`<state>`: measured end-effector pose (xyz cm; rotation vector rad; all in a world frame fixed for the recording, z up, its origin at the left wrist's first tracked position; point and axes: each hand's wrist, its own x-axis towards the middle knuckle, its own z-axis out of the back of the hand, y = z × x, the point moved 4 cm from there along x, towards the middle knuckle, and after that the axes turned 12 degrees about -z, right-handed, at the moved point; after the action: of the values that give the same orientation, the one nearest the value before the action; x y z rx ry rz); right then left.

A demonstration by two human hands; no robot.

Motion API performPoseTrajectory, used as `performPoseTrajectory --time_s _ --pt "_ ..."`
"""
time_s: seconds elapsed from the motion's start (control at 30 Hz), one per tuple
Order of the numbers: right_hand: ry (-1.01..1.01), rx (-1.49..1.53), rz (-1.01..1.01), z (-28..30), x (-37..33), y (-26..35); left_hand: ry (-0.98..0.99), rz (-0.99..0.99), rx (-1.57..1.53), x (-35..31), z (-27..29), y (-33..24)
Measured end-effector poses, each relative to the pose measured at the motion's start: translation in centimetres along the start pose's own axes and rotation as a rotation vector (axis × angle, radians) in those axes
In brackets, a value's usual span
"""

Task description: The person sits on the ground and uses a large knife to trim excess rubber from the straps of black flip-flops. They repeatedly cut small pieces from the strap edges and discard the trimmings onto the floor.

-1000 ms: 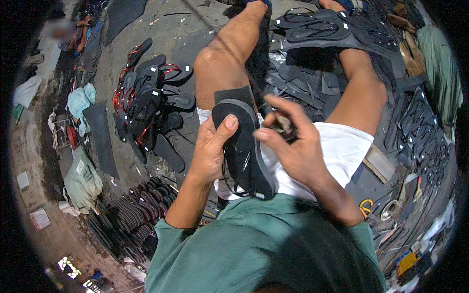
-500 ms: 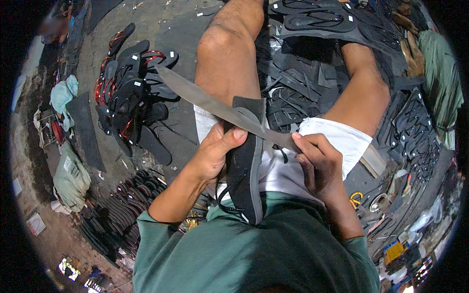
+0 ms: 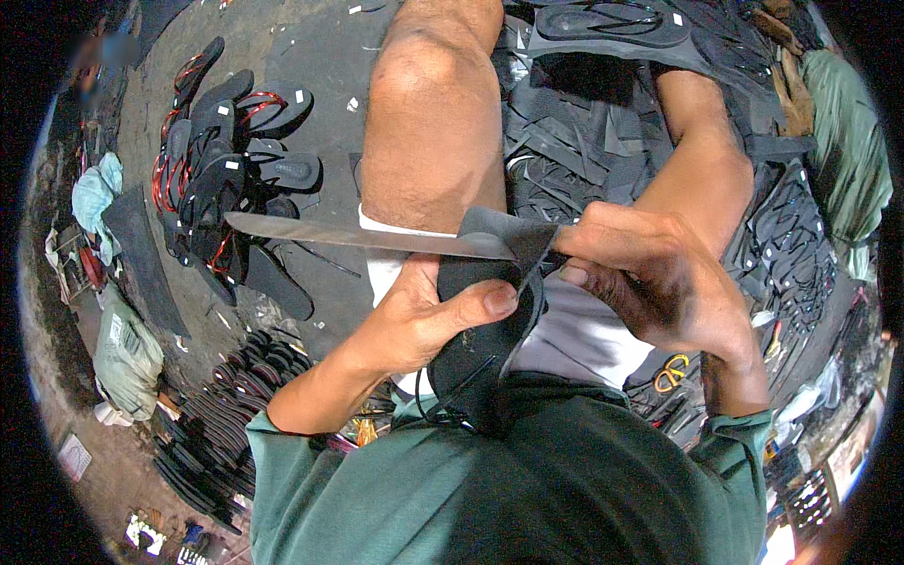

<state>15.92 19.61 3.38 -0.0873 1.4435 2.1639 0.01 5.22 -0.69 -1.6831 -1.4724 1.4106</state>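
Lying between the hands [image 3: 424, 320]: black sandal [image 3: 474, 350]

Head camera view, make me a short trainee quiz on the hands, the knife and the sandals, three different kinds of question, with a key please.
1. Which hand holds the knife?
2. True or false: the left hand has its thumb on the sandal in the person's lap.
3. Where does the pile of sandals with some red straps lie?
A) on the floor to the person's left
B) on the floor to the person's right
C) on the person's knee

Key: 1, the right hand; 2, true; 3, A.
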Motion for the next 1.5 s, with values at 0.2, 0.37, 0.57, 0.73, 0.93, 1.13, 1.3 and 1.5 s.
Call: performPoseTrajectory --time_s 0.2,0.37,0.57,0.73,0.93,1.13,1.3,1.5 --pt "0.081 0.095 0.191 0.6 1.0 -1.6 0.102 0.204 -0.030 -0.3 -0.8 0.9" --pt "0.143 -0.166 0.073 1.0 1.4 0.5 0.137 0.159 0.062 -0.4 -0.8 0.3" --pt "-0.503 0.032 0.193 1.1 -3.2 0.5 -0.291 -0.636 0.398 1.5 -0.9 -9.9" --pt "-0.847 0.093 0.035 -4.8 -4.3 -1.5 0.189 -0.298 -0.237 -3.3 -0.6 0.1" --pt "-1.025 0.066 0.110 -7.0 -6.2 -1.8 -0.304 -0.328 -0.475 2.3 -6.9 1.8" --pt "-1.075 -0.025 -0.062 -8.9 -9.5 -5.3 -0.186 -0.336 -0.632 3.5 -7.5 1.0" --pt "-0.853 0.071 -0.117 -7.9 -9.6 -4.5 -0.257 -0.347 -0.517 2.4 -7.3 2.5" --pt "-0.735 0.227 -0.045 -6.7 -9.4 -2.8 -0.187 -0.270 -0.552 0.5 -6.7 3.0"
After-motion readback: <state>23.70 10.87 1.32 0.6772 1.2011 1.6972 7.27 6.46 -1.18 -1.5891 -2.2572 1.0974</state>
